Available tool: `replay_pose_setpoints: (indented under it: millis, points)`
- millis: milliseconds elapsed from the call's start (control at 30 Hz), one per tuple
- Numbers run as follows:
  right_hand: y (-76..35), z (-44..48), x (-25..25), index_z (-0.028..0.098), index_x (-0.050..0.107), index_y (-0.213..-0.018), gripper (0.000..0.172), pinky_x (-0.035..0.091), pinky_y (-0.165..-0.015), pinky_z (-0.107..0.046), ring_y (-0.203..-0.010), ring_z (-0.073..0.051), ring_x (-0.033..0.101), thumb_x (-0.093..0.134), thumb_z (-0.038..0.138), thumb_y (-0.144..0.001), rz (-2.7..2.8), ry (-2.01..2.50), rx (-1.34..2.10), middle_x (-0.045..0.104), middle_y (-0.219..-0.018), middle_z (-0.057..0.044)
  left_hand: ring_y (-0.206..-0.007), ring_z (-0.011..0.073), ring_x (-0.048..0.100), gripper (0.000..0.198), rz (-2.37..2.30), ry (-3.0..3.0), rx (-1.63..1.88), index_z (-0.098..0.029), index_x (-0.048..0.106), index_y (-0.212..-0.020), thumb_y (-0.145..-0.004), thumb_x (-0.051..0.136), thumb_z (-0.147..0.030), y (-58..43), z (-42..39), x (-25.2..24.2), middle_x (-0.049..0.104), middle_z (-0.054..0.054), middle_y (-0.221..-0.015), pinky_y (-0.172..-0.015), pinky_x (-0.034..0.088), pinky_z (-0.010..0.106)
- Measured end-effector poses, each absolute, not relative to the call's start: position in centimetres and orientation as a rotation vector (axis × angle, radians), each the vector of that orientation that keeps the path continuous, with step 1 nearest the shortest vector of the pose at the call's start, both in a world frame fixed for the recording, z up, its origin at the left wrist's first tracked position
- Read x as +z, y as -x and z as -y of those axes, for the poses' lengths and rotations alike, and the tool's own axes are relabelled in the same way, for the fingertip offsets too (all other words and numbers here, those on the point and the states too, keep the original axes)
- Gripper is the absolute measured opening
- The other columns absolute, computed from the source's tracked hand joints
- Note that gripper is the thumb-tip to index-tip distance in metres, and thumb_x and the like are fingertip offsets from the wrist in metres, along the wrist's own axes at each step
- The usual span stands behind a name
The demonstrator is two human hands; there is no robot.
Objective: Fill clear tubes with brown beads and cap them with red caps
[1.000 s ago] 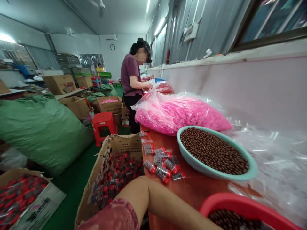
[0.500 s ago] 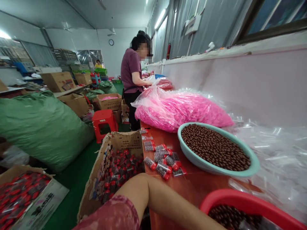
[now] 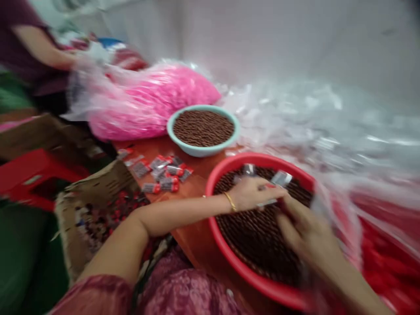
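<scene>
Both of my hands meet above a red basin (image 3: 226,258) of small dark brown balls (image 3: 249,245). My left hand (image 3: 251,193), with a gold bracelet at the wrist, is closed around a small clear plastic container (image 3: 267,203); a bit of red shows at its fingers. My right hand (image 3: 303,227) comes in from the right, blurred, its fingers bent against the left fingertips; what it pinches is hidden. Clear empty containers (image 3: 281,178) lie on the balls at the basin's far side.
A light blue basin (image 3: 200,152) of brown balls stands behind. Filled red-capped packs (image 3: 169,181) lie left on the table, above a cardboard box (image 3: 70,227). A bag of pink pieces (image 3: 157,96), clear plastic (image 3: 295,118) and red caps (image 3: 390,258) surround the basins. A co-worker (image 3: 29,48) stands far left.
My view has swung right and down to the red basin. My left arm now reaches further right, and both hands have come into sight there, with a small container in the left.
</scene>
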State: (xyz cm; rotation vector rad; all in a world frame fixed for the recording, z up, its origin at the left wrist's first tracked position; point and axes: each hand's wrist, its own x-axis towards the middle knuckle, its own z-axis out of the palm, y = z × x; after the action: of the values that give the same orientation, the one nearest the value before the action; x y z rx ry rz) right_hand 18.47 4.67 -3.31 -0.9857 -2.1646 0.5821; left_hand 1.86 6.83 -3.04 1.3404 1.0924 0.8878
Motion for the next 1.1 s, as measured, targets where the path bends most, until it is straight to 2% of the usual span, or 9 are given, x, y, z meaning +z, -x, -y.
replay_pose_setpoints:
  millis: [133,267,400,467,567,667,833,933,1100]
  points:
    - [-18.7,-5.3,-1.2,0.023,0.068,-0.103,0.035,0.053,-0.087,-0.037,-0.1,-0.022,0.066,0.055,0.015,-0.072,1.924,1.097,0.641,0.069,-0.11,-0.005,-0.057,0.0071,0.044,0.019,-0.916,-1.452,0.878,-0.014,0.053,-0.071,-0.059,0.067,-0.02,-1.8,-7.7,-2.1,0.05,-0.006,-0.061,-0.056,0.035,0.02]
    - [-18.1,-5.1,-1.5,0.022,0.069,-0.089,0.024,0.05,-0.089,-0.038,-0.101,-0.022,0.064,0.055,0.019,-0.07,1.661,1.044,0.866,0.07,-0.105,-0.004,-0.053,0.0062,0.039,0.017,-0.905,-1.562,0.754,-0.016,0.045,-0.06,-0.055,0.061,-0.016,-1.8,-7.1,-2.1,0.042,-0.008,-0.055,-0.052,0.03,0.02]
    - [-16.2,-6.0,-2.5,0.022,0.064,-0.106,0.041,0.048,-0.089,-0.04,-0.093,-0.02,0.063,0.035,0.043,-0.086,1.46,1.058,0.975,0.067,-0.11,-0.005,-0.05,0.0083,0.043,0.019,-0.95,-1.731,0.537,-0.016,0.05,-0.063,-0.058,0.066,-0.025,-1.8,-6.4,-2.1,0.048,-0.006,-0.054,-0.049,0.031,0.021]
    - [-15.1,-6.7,-2.5,0.023,0.058,-0.118,0.058,0.044,-0.096,-0.043,-0.101,-0.02,0.061,0.018,0.055,-0.089,1.456,1.113,1.089,0.063,-0.12,-0.006,-0.051,0.0089,0.044,0.024,-0.953,-1.824,0.507,-0.015,0.052,-0.061,-0.059,0.069,-0.033,-1.8,-6.2,-2.0,0.049,-0.005,-0.054,-0.049,0.032,0.021]
    - [-14.0,-7.2,-2.3,0.022,0.043,-0.136,0.077,0.036,-0.106,-0.045,-0.117,-0.021,0.054,0.004,0.065,-0.086,1.545,1.167,1.294,0.058,-0.129,-0.008,-0.051,0.0096,0.046,0.017,-0.994,-1.967,0.493,-0.015,0.054,-0.059,-0.062,0.065,-0.027,-1.8,-6.1,-2.0,0.052,-0.003,-0.054,-0.05,0.035,0.021]
    - [-13.8,-7.1,-2.1,0.02,0.029,-0.145,0.078,0.027,-0.113,-0.043,-0.13,-0.019,0.043,0.011,0.068,-0.086,1.686,1.162,1.302,0.045,-0.143,-0.007,-0.056,0.0143,0.055,0.013,-1.049,-2.118,0.445,-0.013,0.062,-0.071,-0.063,0.062,-0.023,-1.7,-6.0,-2.5,0.062,0.002,-0.062,-0.055,0.042,0.024]
    - [-13.7,-6.7,-2.5,0.011,0.035,-0.142,0.079,0.015,-0.118,-0.041,-0.14,-0.019,0.028,0.022,0.067,-0.087,1.967,1.13,0.962,0.035,-0.149,-0.012,-0.081,0.0251,0.066,0.029,-1.125,-2.32,0.328,-0.01,0.067,-0.091,-0.068,0.058,-0.024,-1.7,-6.0,-3.5,0.07,0.011,-0.083,-0.073,0.051,0.032]
    - [-13.7,-6.3,-2.8,0.013,0.035,-0.142,0.081,0.022,-0.117,-0.038,-0.138,-0.018,0.032,0.019,0.069,-0.086,1.877,1.047,1.049,0.036,-0.149,-0.009,-0.077,0.0253,0.066,0.024,-1.166,-2.404,0.252,-0.011,0.067,-0.085,-0.069,0.059,-0.027,-2.3,-5.9,-2.9,0.071,0.01,-0.079,-0.07,0.051,0.033]
    - [-17.3,-4.6,-0.4,0.023,0.056,-0.126,0.064,0.039,-0.103,-0.039,-0.12,-0.02,0.052,0.018,0.061,-0.091,1.694,1.075,0.92,0.056,-0.132,-0.004,-0.055,0.0114,0.057,0.019,-1.109,-2.443,0.603,-0.017,0.057,-0.065,-0.076,0.058,-0.033,-0.7,-4.5,-0.3,0.062,-0.002,-0.061,-0.056,0.042,0.021]
